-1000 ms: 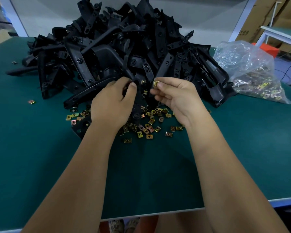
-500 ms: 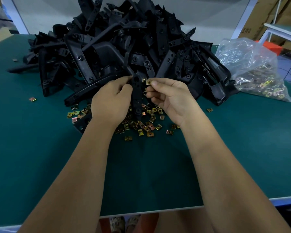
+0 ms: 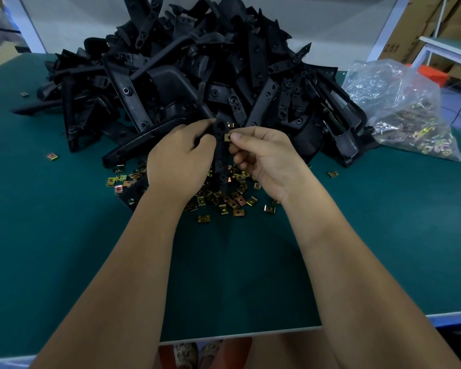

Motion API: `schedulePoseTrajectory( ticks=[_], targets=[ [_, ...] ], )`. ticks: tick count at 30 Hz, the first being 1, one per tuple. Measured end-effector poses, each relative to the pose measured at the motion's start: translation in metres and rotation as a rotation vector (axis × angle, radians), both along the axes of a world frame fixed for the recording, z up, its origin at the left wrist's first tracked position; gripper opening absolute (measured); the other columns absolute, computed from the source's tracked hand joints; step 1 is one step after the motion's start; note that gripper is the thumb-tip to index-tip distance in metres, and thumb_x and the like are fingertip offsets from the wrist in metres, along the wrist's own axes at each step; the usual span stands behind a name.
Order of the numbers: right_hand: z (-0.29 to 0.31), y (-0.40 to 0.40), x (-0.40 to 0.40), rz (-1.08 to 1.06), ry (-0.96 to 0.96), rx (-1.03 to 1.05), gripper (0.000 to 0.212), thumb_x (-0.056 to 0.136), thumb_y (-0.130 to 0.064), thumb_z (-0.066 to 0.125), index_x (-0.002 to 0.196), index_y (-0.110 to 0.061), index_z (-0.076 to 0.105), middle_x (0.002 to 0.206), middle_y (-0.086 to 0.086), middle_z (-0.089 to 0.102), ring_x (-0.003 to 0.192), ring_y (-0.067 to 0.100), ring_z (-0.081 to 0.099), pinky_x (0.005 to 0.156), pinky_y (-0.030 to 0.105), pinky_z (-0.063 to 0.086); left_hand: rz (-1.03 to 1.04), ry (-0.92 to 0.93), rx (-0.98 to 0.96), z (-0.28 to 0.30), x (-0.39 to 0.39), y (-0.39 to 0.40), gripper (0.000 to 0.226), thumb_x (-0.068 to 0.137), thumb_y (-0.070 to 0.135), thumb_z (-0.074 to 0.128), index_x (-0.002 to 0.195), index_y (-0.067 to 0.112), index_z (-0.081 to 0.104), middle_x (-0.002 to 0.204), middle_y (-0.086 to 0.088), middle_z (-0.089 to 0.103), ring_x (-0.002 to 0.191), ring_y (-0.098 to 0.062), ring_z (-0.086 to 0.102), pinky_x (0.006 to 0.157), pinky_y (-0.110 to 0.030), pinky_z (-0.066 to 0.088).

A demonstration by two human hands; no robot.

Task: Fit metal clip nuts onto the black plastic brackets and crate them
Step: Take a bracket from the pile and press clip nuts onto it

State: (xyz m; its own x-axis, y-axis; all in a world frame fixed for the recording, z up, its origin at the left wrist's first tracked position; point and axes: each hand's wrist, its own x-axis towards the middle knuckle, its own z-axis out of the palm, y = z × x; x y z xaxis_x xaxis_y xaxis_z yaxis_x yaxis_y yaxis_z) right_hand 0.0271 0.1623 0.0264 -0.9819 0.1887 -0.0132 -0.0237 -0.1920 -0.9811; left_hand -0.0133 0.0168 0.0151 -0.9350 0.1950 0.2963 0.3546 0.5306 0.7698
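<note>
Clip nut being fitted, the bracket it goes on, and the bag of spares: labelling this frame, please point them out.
clip nut (image 3: pixel 227 137), head view, its brass face.
bracket (image 3: pixel 221 153), head view, mid-strip.
bag (image 3: pixel 399 102), head view, its clear plastic side.

2 hands (image 3: pixel 224 155) — 1 bag (image 3: pixel 399 107) — approx. 40 clip nuts (image 3: pixel 224 201)

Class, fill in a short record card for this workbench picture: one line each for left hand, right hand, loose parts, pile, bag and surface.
left hand: left hand grips an upright black bracket
right hand: right hand pinches a clip nut against the bracket's right edge
loose parts: scattered clip nuts lie below the hands
pile: heap of black brackets behind the hands
bag: clear plastic bag of metal parts, far right
surface: green table
</note>
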Motion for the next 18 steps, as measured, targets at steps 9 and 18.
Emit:
schedulePoseTrajectory(
  ticks=[9,18],
  targets=[
    [0.0,-0.0015,-0.0011,-0.029,-0.013,-0.077,0.011,0.092,-0.002,0.06,0.085,-0.007,0.067,0.058,-0.001,0.063,0.049,0.007,0.054,0.047,0.017,0.042,0.006,0.027,0.017,-0.001,-0.0004,0.0007,0.05,0.085,0.039,0.03,0.121,0.048,0.063,0.106,0.012,0.066,0.101,-0.01,0.057,0.081,-0.029,0.04],
    [0.001,-0.0031,-0.0001,-0.006,-0.07,-0.134,0.011,0.091,-0.003,0.062,0.082,-0.007,0.067,0.055,-0.002,0.06,0.045,0.006,0.049,0.044,0.016,0.039,-0.018,0.098,-0.055,-0.0019,-0.001,0.001,0.055,0.086,0.037,0.027,0.132,0.045,0.057,0.112,0.007,0.06,0.104,-0.014,0.054,0.081,-0.03,0.036]
  ],
)
